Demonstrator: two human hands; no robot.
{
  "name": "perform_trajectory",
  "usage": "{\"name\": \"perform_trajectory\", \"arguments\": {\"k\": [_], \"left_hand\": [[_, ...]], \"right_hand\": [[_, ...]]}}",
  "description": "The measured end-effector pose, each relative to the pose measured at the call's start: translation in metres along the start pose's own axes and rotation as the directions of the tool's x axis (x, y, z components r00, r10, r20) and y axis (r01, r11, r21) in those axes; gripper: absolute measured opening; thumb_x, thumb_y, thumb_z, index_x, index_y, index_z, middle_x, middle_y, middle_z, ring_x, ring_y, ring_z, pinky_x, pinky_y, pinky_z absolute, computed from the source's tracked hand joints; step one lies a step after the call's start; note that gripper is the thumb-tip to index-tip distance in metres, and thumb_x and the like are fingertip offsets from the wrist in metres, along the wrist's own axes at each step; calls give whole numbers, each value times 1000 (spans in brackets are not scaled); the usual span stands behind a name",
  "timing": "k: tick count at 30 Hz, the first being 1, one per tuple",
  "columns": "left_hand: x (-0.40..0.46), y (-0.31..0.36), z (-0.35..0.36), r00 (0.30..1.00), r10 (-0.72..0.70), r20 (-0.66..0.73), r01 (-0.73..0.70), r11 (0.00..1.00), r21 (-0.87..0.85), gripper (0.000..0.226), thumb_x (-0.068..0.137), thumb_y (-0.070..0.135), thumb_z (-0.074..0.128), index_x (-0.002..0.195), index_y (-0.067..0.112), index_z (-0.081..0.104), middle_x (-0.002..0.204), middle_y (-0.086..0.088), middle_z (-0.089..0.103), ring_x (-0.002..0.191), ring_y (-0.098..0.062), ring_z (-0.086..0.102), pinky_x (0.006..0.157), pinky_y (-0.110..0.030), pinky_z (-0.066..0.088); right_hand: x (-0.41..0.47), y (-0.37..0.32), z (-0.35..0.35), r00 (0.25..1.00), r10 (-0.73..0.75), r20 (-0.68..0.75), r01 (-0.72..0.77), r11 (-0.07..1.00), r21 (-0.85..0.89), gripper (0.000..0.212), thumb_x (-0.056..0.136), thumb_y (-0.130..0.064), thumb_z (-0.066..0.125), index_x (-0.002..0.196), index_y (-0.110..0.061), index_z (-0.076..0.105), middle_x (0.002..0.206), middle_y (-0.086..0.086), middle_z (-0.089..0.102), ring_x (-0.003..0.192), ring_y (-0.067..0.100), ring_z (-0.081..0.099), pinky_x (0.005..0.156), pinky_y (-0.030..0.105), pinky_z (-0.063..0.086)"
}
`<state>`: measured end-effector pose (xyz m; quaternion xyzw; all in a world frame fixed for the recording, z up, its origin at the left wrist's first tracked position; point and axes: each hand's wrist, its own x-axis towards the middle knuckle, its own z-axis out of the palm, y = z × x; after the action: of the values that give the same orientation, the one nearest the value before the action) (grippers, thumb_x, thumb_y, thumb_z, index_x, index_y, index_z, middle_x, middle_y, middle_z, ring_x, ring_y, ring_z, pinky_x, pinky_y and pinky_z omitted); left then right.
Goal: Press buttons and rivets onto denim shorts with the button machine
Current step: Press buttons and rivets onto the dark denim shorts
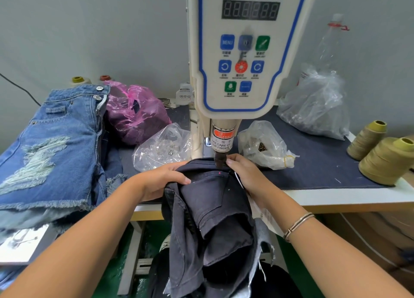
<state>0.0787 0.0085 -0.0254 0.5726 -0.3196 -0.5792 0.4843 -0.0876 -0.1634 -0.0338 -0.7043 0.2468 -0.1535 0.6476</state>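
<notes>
Head view, the only 1 supplied. The person is standing at the button machine [237, 51], whose display is showing unlit digits. A pair of dark denim shorts [210, 203] is lying under the press head [220, 149], its waistband on the table edge and the rest hanging toward the floor.

The left hand [163, 179] is gripping a bunched fold of the shorts, fingers curled over the cloth and thumb below. The right hand [244, 174] is holding the waistband just beside the punch tip, thumb and forefinger appearing to pinch the fabric edge, though the punch is partly hiding the contact. A red aiming dot [219, 173] is sitting on the cloth slightly in front of the punch.

Beside the machine, 2 clear bags [163, 145], presumably of fasteners, are flanking the column, with a pink bag [134, 111] behind. A blue distressed pair of shorts [56, 145], buttons already on the waistband, is lying at left. 2 thread cones [385, 156] are standing at right.

Risk assessment: the right fingertips are sitting very close to the punch; firing now could catch them, as the warning label [223, 139] is cautioning. The bunched fold under the left hand could also drag extra layers beneath the die, setting a rivet through 2 plies or off the marked spot.
</notes>
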Motion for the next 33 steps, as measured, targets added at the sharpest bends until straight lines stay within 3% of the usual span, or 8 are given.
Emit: {"name": "perform_trajectory", "arguments": {"k": [6,15,21,27,33], "left_hand": [[2,-2,-3,1000,5,28,-5,1000,-9,51,67,16,70,118,23,67,125,-13,64,110,-28,63,94,-40,50],[1,-1,-2,1000,4,24,-4,999,-36,46,75,8,61,120,21,66,125,-15,64,108,-28,64,92,-38,52],[0,0,-1,999,10,46,-8,999,-33,51,69,15,68,120,21,66,126,-15,63,110,-28,63,93,-39,51],[1,-2,-1,999,23,44,-21,999,-44,46,74,8,62,118,21,67,124,-14,64,108,-27,64,92,-38,51],[2,-1,-2,998,20,51,-18,999,-49,46,74,8,62,119,20,66,124,-15,64,108,-27,63,92,-38,51]], "right_hand": [[0,2,1,999,-32,-25,32,999,-6,15,98,-19,46,93,-23,59,95,-8,62,87,1,55,75,15,40],[2,6,1,999,-38,-36,39,999,24,14,98,-19,47,94,-24,60,96,-8,63,89,2,56,75,17,41],[4,7,2,998,-38,-50,40,999,30,14,98,-18,47,93,-23,59,92,-10,61,81,-6,55,67,4,42],[3,9,1,999,-20,-49,20,1000,-6,14,97,-24,48,92,-25,61,95,-9,62,88,1,55,75,19,40],[3,6,2,998,21,-57,-21,1000,-5,13,96,-27,49,96,-25,62,103,-6,64,99,7,57,79,22,40]]}}
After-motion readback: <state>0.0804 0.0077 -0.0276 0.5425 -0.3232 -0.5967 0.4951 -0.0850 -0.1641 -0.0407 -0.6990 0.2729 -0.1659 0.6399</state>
